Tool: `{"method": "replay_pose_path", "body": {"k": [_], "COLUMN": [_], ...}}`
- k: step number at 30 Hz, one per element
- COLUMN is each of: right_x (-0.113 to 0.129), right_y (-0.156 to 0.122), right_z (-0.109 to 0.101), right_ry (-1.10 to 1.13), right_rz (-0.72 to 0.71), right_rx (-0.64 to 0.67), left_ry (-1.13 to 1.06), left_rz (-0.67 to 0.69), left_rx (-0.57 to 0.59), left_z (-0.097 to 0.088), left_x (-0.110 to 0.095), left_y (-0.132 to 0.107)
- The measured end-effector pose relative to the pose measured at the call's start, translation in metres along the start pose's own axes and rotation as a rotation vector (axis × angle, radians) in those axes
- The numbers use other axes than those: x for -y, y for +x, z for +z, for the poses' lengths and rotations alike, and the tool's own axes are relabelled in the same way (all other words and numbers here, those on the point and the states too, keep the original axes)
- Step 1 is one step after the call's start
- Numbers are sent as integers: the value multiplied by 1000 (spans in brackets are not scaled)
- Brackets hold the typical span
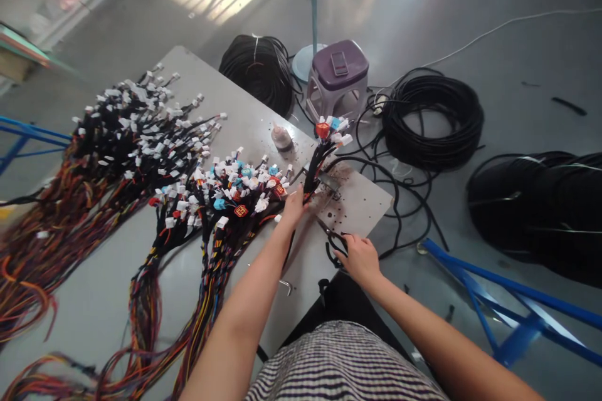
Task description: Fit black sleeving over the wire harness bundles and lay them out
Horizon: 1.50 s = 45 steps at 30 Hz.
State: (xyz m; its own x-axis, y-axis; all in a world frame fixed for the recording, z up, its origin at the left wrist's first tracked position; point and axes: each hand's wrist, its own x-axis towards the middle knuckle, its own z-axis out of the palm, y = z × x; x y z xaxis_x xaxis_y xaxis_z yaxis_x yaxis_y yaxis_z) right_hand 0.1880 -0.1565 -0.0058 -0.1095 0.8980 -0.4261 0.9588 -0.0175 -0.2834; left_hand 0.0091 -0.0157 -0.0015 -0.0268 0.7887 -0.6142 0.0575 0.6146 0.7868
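Observation:
My left hand [294, 207] is closed round a black wire harness [316, 166] whose end fans up into white, red and blue connectors [332, 130]. My right hand [360, 258] grips the black handles of a pair of scissors [335, 239] at the table's right edge, blades pointing toward the harness. Small black offcuts lie scattered on the grey table [103, 288] between my hands.
Large bundles of multicoloured harnesses with white connectors [141, 138] cover the table's left. A small bottle [281, 136] stands near its far edge. Black cable coils [433, 119] lie on the floor, beside a purple stool [337, 75]. A blue metal frame [508, 307] lies at right.

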Motion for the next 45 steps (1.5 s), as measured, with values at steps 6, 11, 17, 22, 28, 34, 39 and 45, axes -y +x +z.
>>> {"method": "replay_pose_path", "body": {"k": [6, 11, 17, 22, 28, 34, 39, 45], "right_x": [-3, 0, 16, 29, 19, 6, 22, 79], "right_y": [-13, 20, 63, 88, 87, 55, 9, -57], "right_z": [-10, -36, -59, -73, -60, -58, -73, -66], "right_ry": [149, 1079, 1237, 1076, 787, 344, 948, 1180], "right_rz": [196, 142, 114, 117, 169, -22, -243, -454], "right_rx": [160, 671, 701, 695, 622, 323, -90, -553], "left_ry": [-55, -69, -232, -267, -150, -64, 238, 398], "left_rz": [-114, -128, -58, -48, -2, 185, 500, 848], "left_rx": [87, 65, 148, 155, 41, 301, 304, 265], "left_z": [-12, -11, -14, -14, -20, -25, -14, -18], "left_x": [14, 9, 13, 18, -2, -25, -18, 6], "left_y": [-9, -8, -15, -12, -25, -71, -119, -204]}}
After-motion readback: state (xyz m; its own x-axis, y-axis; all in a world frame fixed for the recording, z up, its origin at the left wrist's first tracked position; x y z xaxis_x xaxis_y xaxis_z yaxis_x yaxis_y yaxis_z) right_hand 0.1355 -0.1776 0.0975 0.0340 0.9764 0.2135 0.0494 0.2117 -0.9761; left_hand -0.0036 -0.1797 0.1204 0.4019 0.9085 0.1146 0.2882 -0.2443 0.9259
